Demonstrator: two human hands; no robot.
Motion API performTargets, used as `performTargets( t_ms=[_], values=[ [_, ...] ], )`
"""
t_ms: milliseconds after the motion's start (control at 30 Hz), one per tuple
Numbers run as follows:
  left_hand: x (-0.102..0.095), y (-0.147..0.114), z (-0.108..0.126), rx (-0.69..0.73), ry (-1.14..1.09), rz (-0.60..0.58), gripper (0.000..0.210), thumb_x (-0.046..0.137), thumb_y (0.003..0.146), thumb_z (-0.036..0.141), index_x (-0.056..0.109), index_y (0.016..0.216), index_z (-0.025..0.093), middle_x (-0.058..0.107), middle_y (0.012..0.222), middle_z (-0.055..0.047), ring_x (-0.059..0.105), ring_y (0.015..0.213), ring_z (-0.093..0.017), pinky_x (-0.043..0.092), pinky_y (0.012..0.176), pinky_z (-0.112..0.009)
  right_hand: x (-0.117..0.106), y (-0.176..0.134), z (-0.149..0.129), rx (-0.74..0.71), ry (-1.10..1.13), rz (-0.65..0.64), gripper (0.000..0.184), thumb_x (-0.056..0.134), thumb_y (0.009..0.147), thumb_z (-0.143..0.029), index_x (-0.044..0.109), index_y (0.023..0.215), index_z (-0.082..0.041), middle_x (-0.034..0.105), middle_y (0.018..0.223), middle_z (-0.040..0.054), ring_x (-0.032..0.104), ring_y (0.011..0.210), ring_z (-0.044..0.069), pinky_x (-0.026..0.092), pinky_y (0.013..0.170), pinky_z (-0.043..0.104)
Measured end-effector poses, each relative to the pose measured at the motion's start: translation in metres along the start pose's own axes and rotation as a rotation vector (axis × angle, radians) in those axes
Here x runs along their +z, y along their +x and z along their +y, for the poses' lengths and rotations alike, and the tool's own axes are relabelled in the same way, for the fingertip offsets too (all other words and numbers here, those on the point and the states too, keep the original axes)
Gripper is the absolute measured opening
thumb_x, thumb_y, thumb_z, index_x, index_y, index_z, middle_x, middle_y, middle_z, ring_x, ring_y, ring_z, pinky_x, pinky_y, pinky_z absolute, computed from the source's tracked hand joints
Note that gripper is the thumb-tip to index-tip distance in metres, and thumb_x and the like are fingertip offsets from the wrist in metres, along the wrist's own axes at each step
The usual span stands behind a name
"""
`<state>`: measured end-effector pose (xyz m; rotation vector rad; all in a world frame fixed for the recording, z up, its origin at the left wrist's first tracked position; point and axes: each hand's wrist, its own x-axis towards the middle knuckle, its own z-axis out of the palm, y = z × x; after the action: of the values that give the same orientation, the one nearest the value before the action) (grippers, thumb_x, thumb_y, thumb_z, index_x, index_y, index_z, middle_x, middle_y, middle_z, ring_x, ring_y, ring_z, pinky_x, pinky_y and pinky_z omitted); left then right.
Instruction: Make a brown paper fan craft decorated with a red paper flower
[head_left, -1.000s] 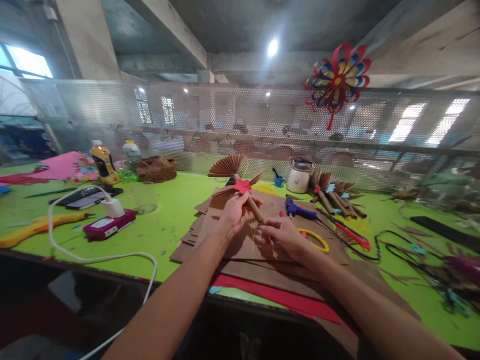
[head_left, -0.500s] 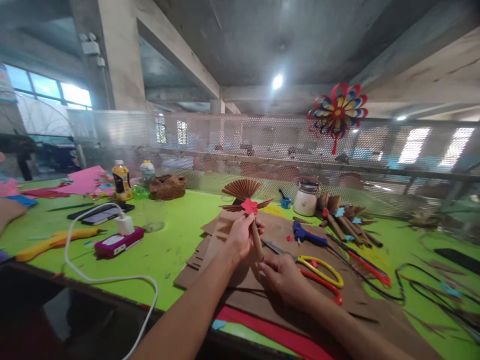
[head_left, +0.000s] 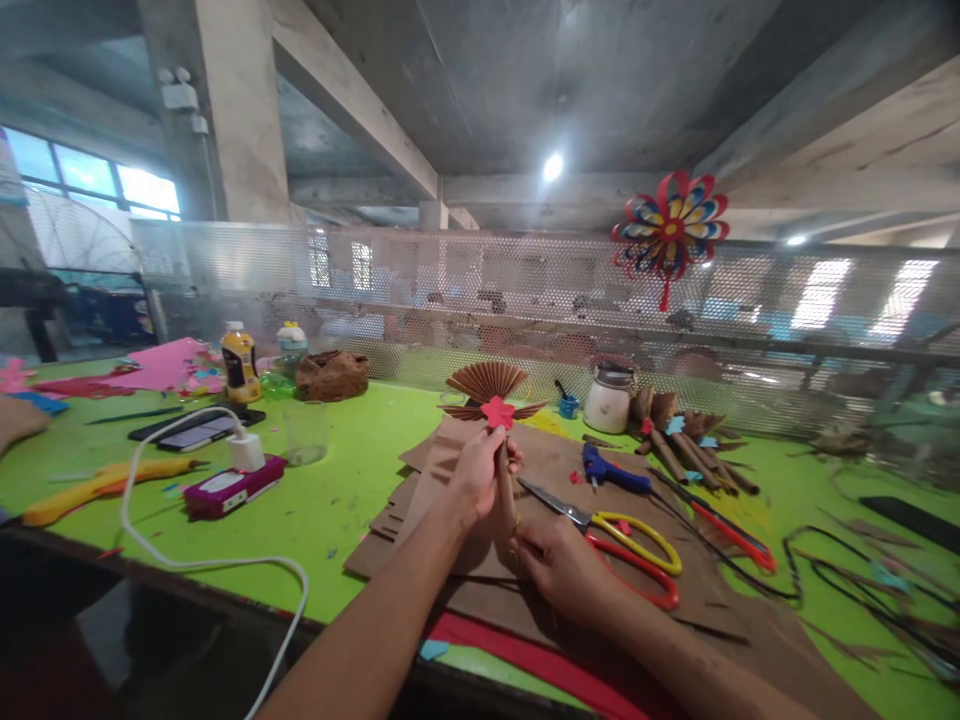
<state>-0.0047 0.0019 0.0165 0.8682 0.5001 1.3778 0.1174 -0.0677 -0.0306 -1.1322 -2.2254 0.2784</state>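
My left hand (head_left: pixel 477 472) is closed around the upper part of a rolled brown paper stem (head_left: pixel 505 505). Above the fingers spreads a pleated brown paper fan (head_left: pixel 487 380), with a red paper flower (head_left: pixel 497 412) where it meets the stem. The fingers of my right hand (head_left: pixel 559 562) are closed at the stem's lower end, partly hiding it. Beside that hand lie scissors (head_left: pixel 634 540) with one yellow and one red handle, on brown paper sheets (head_left: pixel 465 545).
Right of the paper lie a blue glue gun (head_left: pixel 619 472), a red cutter (head_left: pixel 739 535) and finished paper pieces (head_left: pixel 679 455). Behind stands a white jar (head_left: pixel 608 402). To the left are a purple power bank (head_left: pixel 232 487) with a white cable, phones and a plastic cup (head_left: pixel 306 435).
The paper stem has turned a little more upright. My right hand has curled closer around its lower end. The whole view has shifted slightly.
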Motion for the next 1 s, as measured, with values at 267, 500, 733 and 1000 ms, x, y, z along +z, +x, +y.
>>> performTargets(
  t_ms=[267,500,733,1000],
  values=[
    [0.001,-0.001,0.008,-0.012,0.007,-0.143,0.011,0.053,0.076,0.018,0.046,0.068,0.015,0.047,0.057,0.002,0.045,0.050,-0.007,0.034,0.045,-0.018,-0.033,0.011,0.012,0.028,0.245,0.174,0.017,0.050,0.074,-0.021,0.063,0.064,-0.016,0.060,0.062,0.0031,0.050,0.058,0.013,0.036,0.055,0.024],
    [0.013,-0.011,0.000,-0.128,-0.017,-0.225,0.014,0.056,0.078,0.023,0.049,0.069,0.014,0.050,0.061,0.001,0.055,0.058,-0.010,0.046,0.058,-0.023,-0.029,0.024,0.024,0.227,0.631,0.092,0.037,0.059,0.069,-0.030,0.061,0.103,-0.018,0.064,0.074,0.0018,0.050,0.051,0.011,0.043,0.051,0.025],
    [0.015,-0.013,0.003,-0.067,-0.046,-0.246,0.009,0.051,0.082,0.022,0.054,0.080,0.015,0.052,0.062,0.001,0.061,0.070,-0.015,0.050,0.075,-0.032,-0.018,0.020,0.016,0.272,0.786,0.069,0.026,0.057,0.072,-0.038,0.065,0.067,-0.014,0.050,0.048,-0.0021,0.041,0.043,0.009,0.032,0.044,0.023],
    [0.013,-0.013,0.010,-0.050,-0.060,-0.271,0.012,0.047,0.084,0.020,0.057,0.082,0.012,0.050,0.058,0.001,0.061,0.070,-0.016,0.049,0.081,-0.037,-0.016,0.012,0.010,0.145,0.624,-0.047,0.029,0.048,0.078,-0.030,0.059,0.056,-0.017,0.048,0.047,-0.0018,0.039,0.044,0.009,0.028,0.043,0.022]
  ],
)
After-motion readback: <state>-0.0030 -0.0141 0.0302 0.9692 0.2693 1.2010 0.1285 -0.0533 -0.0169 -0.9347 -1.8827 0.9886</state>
